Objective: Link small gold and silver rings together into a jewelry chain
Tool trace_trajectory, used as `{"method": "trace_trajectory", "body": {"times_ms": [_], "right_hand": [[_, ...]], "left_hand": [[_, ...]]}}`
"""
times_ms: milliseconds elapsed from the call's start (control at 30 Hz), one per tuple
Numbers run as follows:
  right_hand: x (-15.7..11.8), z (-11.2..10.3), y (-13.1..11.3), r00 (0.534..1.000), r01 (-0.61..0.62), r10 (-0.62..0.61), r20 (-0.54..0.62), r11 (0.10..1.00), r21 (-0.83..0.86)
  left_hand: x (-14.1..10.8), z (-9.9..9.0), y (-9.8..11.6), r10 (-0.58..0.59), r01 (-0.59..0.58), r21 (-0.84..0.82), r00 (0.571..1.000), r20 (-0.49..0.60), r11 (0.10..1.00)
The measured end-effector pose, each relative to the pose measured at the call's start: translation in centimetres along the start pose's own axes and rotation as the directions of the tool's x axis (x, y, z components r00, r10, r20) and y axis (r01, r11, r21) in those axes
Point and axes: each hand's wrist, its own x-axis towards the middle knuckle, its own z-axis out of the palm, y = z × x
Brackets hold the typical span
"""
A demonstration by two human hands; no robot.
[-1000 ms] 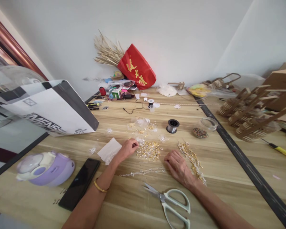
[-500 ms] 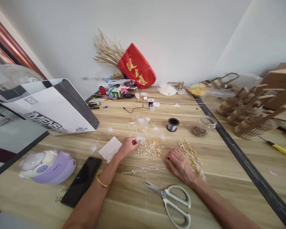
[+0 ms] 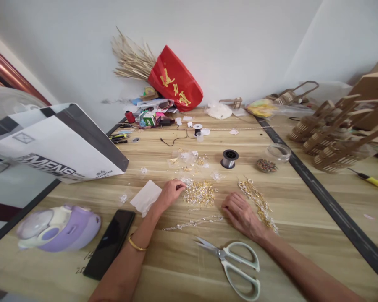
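My left hand [image 3: 172,193] is closed in a pinch at the left edge of a loose pile of gold and silver charms [image 3: 200,193]. Whatever its fingertips hold is too small to make out. Right of the pile, my right hand [image 3: 241,213] rests on the table with curled fingers, their tips hidden beneath it. A silver chain with small charms [image 3: 192,222] lies in front of the pile, its right end reaching my right thumb. Beyond that hand lies a bundle of gold and silver chains [image 3: 258,203]. Scissors with pale green handles [image 3: 220,253] lie partly spread nearer me.
Left stand a white paper bag [image 3: 56,147], a purple bottle [image 3: 69,230], a black phone [image 3: 110,243] and a white paper [image 3: 145,197]. Behind the pile are a wire spool [image 3: 229,159] and a jar of beads [image 3: 267,164]. Small wooden baskets [image 3: 330,155] stand right.
The camera view has shifted slightly. Both hands stay in nearly the same places beside the pile, and I see no object taken or put down.
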Motion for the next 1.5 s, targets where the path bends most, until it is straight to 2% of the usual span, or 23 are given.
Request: {"method": "trace_trajectory", "body": {"times_ms": [300, 633, 933, 1067, 1167, 1267, 1367, 1500], "right_hand": [[-0.3, 0.4, 0.3, 1.000, -0.027, 0.026, 0.010, 1.000, 0.005], [-0.2, 0.3, 0.4, 0.999, -0.031, 0.031, 0.012, 1.000, 0.005], [-0.3, 0.4, 0.5, 1.000, -0.004, 0.004, 0.010, 1.000, 0.000], [-0.1, 0.3, 0.3, 1.000, -0.016, 0.016, 0.003, 1.000, 0.004], [0.1, 0.1, 0.2, 1.000, -0.007, 0.007, -0.024, 1.000, 0.006], [0.1, 0.1, 0.3, 1.000, -0.008, 0.008, -0.030, 1.000, 0.005], [0.0, 0.1, 0.5, 1.000, -0.007, 0.007, -0.028, 1.000, 0.005], [0.0, 0.2, 0.5, 0.999, -0.004, 0.005, -0.035, 1.000, 0.009]], "left_hand": [[0.2, 0.0, 0.2, 0.031, -0.048, 0.148, 0.993, 0.115, 0.988], [-0.2, 0.6, 0.7, 0.151, -0.199, 0.288, 0.972, 0.178, 0.937], [-0.3, 0.7, 0.9, 0.118, -0.171, 0.319, 0.977, 0.179, 0.932], [-0.1, 0.1, 1.0, 0.098, -0.120, 0.238, 0.990, 0.101, 0.964], [0.1, -0.2, 1.4, 0.066, -0.065, 0.072, 0.998, -0.012, 0.995], [-0.1, 0.3, 2.7, 0.044, -0.045, -0.116, 0.999, -0.006, 0.992], [-1.0, 1.9, 4.6, 0.134, -0.118, -0.129, 0.984, 0.120, 0.985], [-2.6, 4.1, 6.9, 0.336, -0.368, 0.079, 0.904, 0.265, 0.926]]}}
